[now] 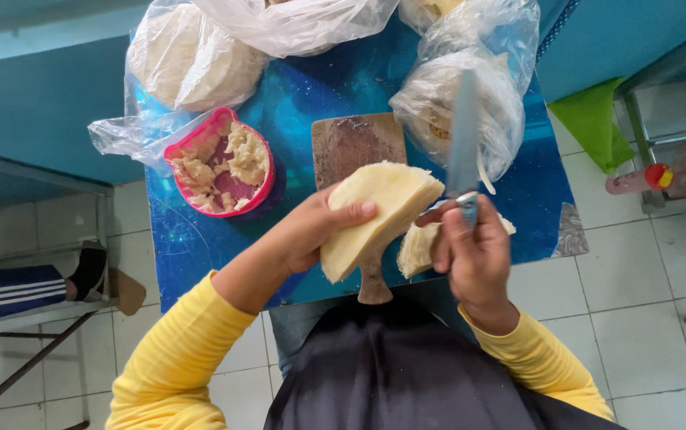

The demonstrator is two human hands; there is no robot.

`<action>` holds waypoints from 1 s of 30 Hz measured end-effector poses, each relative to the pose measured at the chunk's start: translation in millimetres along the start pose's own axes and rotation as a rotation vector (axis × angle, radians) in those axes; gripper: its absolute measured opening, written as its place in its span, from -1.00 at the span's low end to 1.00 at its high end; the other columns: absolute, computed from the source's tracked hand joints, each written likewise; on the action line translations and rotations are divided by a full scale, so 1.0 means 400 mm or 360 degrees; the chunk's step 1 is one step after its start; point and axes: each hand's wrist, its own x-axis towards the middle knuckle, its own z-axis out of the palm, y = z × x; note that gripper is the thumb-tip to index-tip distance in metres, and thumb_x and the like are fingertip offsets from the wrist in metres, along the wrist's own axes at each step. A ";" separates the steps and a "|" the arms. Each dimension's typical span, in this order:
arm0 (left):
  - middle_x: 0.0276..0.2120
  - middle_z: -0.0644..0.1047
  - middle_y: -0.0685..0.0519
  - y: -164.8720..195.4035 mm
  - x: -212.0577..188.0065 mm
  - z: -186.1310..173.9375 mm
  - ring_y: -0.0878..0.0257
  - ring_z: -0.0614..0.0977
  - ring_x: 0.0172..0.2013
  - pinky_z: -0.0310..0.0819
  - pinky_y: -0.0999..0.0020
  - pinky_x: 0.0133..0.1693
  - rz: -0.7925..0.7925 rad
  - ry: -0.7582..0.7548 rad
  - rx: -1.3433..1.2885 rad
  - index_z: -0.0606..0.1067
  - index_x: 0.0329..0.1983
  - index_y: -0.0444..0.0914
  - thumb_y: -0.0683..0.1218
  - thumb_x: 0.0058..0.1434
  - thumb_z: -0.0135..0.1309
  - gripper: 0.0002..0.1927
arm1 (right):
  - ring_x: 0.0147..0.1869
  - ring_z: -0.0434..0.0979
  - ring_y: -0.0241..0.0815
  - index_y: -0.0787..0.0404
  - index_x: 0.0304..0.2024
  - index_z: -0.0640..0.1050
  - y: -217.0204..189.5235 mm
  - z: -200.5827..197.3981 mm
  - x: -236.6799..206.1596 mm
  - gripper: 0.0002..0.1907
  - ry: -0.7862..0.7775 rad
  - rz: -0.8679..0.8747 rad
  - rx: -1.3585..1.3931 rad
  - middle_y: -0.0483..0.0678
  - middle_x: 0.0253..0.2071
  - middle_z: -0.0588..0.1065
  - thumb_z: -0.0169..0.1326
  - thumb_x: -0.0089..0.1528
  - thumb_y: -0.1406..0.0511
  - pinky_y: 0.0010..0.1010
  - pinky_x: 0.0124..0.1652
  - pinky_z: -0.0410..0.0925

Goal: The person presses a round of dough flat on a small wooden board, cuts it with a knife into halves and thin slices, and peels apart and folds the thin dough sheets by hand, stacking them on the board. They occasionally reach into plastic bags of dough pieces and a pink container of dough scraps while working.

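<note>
My left hand (311,231) grips a stack of pale, folded tortilla halves (375,211) lifted above a wooden cutting board (351,143). My right hand (474,255) holds a knife (464,139) by its handle, blade pointing away from me over the table. Another cut pile of tortilla pieces (416,248) lies on the blue table (311,95) just under my right hand. Both arms wear yellow sleeves.
A pink bowl (222,163) with crumbly pale filling stands left of the board. Clear plastic bags of tortillas sit at the back left (188,56) and back right (454,99). A green cloth (594,119) and a bottle (637,179) lie at the right. White tiled floor surrounds the table.
</note>
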 end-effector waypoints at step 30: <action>-0.18 0.53 -0.01 -0.173 0.190 0.189 0.06 0.48 -0.10 0.29 0.12 -0.17 0.1156 0.0446 0.2936 0.50 0.05 -0.35 0.13 0.14 0.22 -0.44 | -0.25 0.49 -0.44 0.31 -0.05 0.62 0.000 -0.222 -0.029 -0.59 0.0395 -0.0017 -0.1570 -0.15 -0.27 0.58 0.40 0.16 0.22 -0.53 -0.21 0.37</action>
